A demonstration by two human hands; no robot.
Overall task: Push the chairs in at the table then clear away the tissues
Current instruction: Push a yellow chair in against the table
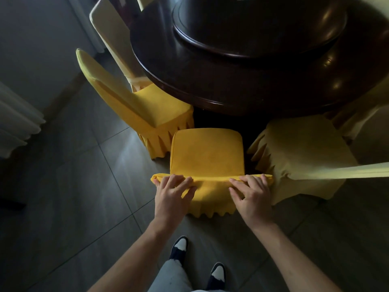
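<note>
A chair in a yellow cover (207, 152) stands straight in front of me, its seat a short way back from the edge of the dark round wooden table (221, 81). My left hand (173, 192) grips the left end of its backrest top, and my right hand (252, 192) grips the right end. A second yellow chair (147, 106) sits to the left with its seat partly under the table. A third yellow-covered chair (303, 157) stands to the right, angled away from the table. No tissues are visible.
A dark raised turntable (259, 28) sits on the table's middle. A pale chair back (113, 39) leans at the far left of the table. Grey tiled floor (73, 197) spreads to the left, with a white curtain (16, 123) at the left edge. My feet are below.
</note>
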